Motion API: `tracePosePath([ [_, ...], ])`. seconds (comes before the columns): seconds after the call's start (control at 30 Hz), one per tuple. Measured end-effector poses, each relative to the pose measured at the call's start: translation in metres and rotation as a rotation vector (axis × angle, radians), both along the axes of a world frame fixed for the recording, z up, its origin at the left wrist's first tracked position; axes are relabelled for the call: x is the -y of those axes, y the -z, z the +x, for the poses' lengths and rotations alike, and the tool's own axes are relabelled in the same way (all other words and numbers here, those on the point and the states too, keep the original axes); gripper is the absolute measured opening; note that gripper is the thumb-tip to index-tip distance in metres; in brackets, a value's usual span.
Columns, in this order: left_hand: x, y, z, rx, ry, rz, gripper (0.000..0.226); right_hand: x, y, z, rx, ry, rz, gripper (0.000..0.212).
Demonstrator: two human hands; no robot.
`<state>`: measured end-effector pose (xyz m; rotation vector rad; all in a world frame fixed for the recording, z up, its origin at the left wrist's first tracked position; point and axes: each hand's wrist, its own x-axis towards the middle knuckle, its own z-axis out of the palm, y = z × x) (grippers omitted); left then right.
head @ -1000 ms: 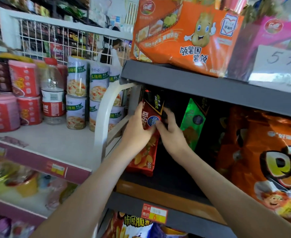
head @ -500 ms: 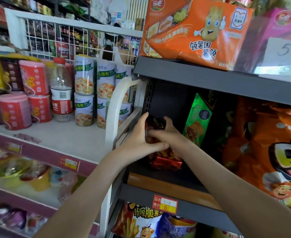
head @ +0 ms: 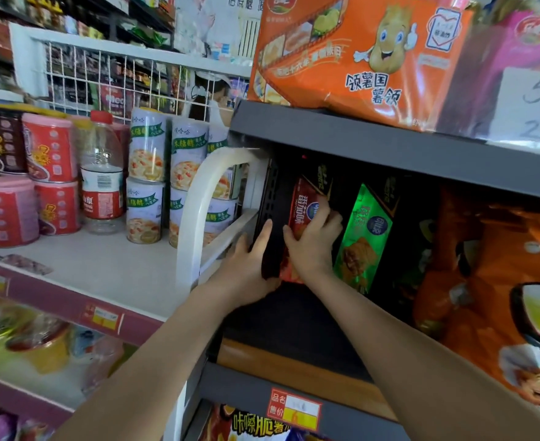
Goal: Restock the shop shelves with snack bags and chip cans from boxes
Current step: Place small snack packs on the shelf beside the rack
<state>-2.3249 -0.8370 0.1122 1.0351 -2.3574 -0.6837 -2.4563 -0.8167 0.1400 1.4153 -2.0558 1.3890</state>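
A red snack bag [head: 303,208] stands upright at the far left of the dark grey shelf [head: 294,316], against the black side panel. My right hand [head: 314,243] grips its front face, fingers curled over it. My left hand [head: 249,265] presses flat on the bag's dark left edge, thumb up. A green snack bag [head: 364,237] stands just to the right of the red one. Large orange snack bags [head: 497,281] fill the right part of the same shelf.
The grey shelf above [head: 389,144] carries a big orange chip pack [head: 357,52]. To the left, a white shelf [head: 103,268] holds porridge cans [head: 147,176], red tubs [head: 50,151] and a water bottle [head: 102,173]. A white curved divider [head: 198,198] separates the units.
The red bag has been raised from a folded, low position to standing upright against the left side panel. Both hands moved up and deeper into the shelf with it.
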Motion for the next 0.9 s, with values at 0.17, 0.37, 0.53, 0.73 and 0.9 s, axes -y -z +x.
tracePosePath([
  [0.17,0.007,0.011,-0.006,0.039,-0.079,-0.097,0.102,-0.004,0.0,0.003,-0.036,0.028,0.399,0.099],
  [0.37,0.015,0.014,-0.01,0.038,-0.065,-0.113,0.099,-0.004,0.006,0.003,0.096,0.031,0.324,0.098],
  [0.53,0.012,0.016,-0.005,0.02,-0.045,-0.109,0.096,0.0,0.009,0.0,0.127,0.086,0.305,0.099],
  [0.73,0.006,0.011,-0.009,-0.013,-0.07,-0.083,0.091,-0.012,0.006,0.006,0.118,0.13,0.382,0.092],
  [0.9,0.006,0.001,-0.026,0.031,-0.035,-0.153,0.087,-0.04,-0.001,-0.023,-0.067,0.303,0.362,0.087],
])
